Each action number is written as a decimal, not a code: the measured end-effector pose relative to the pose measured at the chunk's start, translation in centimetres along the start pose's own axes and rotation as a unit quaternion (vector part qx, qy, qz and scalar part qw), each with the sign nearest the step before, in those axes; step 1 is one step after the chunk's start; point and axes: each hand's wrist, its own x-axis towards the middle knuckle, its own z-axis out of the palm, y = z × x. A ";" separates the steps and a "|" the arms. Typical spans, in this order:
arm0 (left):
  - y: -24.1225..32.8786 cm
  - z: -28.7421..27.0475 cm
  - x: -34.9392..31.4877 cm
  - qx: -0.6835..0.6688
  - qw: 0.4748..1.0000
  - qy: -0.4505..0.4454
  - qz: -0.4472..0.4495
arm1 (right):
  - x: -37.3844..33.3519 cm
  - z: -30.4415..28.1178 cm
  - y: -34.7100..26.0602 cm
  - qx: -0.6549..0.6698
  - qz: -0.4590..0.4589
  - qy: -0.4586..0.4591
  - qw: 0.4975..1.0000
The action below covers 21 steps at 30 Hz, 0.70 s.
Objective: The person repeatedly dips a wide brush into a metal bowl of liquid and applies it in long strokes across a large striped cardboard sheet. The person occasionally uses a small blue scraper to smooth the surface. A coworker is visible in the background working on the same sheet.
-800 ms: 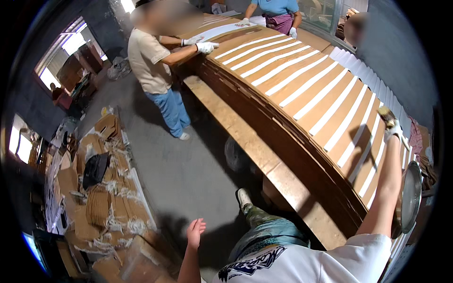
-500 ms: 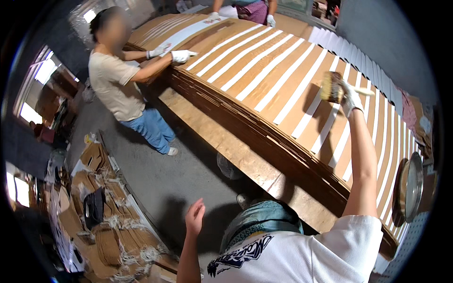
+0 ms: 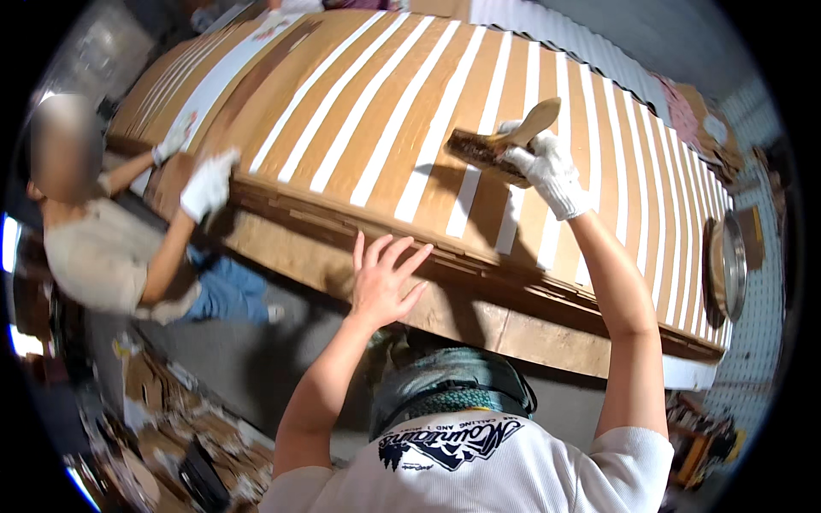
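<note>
My right hand (image 3: 547, 175), in a white knit glove, grips a wide flat brush (image 3: 479, 151) with dark bristles and a wooden handle. The brush is held over a stack of brown sheets (image 3: 286, 94), casting a shadow on it; whether it touches is hard to tell. White strips (image 3: 445, 120) run across the top sheet in a row. My bare left hand (image 3: 385, 278) is open with fingers spread, its tips at the near edge of the stack.
At the left, a co-worker's gloved hand (image 3: 208, 184) is at the stack's near edge. A pale wooden ledge (image 3: 308, 256) runs below the stack. A round metal pan (image 3: 734, 265) is at the right end. Cardboard pieces (image 3: 162, 427) lie on the floor, lower left.
My left hand has come up from beside my body to the stack's edge. The brush has moved left and turned, its handle now pointing up. The view has shifted, and the co-worker appears closer.
</note>
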 end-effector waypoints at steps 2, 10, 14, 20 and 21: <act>-2.7 0.6 2.3 -0.006 0.999 -0.005 0.039 | 1.1 0.6 -0.2 -0.041 0.006 -0.012 0.999; -8.1 4.8 3.9 -0.004 0.991 -0.018 0.131 | 0.9 7.4 1.5 -0.252 -0.087 0.099 0.959; -8.9 6.2 3.3 0.045 0.990 0.014 0.136 | 3.4 8.0 3.5 -0.253 -0.132 0.179 0.941; -9.3 6.8 3.8 0.069 0.987 0.032 0.138 | 16.8 4.6 8.5 -0.239 -0.057 0.191 0.950; -9.6 7.8 3.9 0.098 0.982 0.070 0.148 | 19.1 3.7 9.6 -0.255 -0.033 0.182 0.949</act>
